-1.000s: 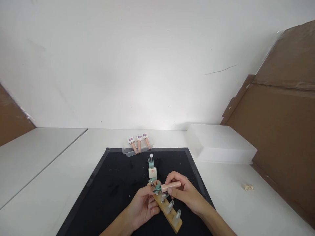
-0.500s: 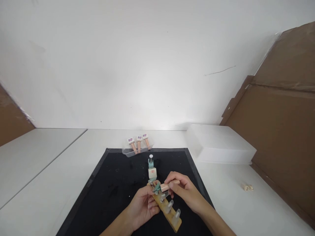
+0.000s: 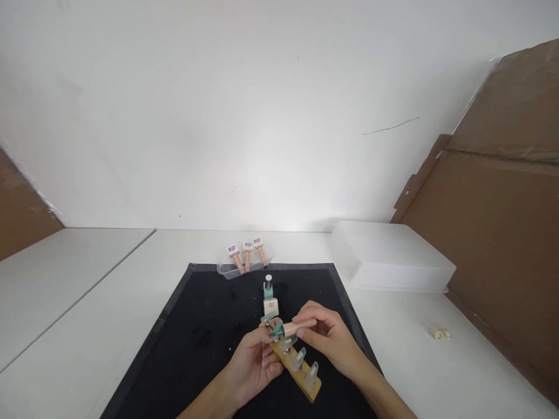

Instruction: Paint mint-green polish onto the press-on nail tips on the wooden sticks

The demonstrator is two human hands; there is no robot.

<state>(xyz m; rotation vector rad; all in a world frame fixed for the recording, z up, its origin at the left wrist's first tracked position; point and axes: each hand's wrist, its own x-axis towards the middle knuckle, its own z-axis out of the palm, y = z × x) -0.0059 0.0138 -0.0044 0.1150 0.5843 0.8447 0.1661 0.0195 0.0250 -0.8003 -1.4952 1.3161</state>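
Observation:
My left hand (image 3: 252,368) is closed around the far end of a wooden nail tip stand (image 3: 301,379), which slants toward the lower right. Several nail tips stand on it; the far ones look green, and the nearer ones, such as this clear nail tip (image 3: 311,373), are unpainted. Between the thumb and fingers of my right hand (image 3: 329,334) is a pink nail polish brush cap (image 3: 299,327), lying nearly level. Its brush end is at a green nail tip (image 3: 276,330) beside my left fingertips; the bristles are too small to make out.
Just beyond the stand are a white square bottle (image 3: 271,306) and a teal bottle (image 3: 268,288) on a black mat (image 3: 196,326). A clear tray (image 3: 227,270) holds three pink-capped white bottles (image 3: 248,247). A white box (image 3: 393,256) and small beige rings (image 3: 439,333) lie right.
The near end of the stand has shifted slightly up and left. My right hand has tilted the brush cap a little closer to level, still at the green nail tip.

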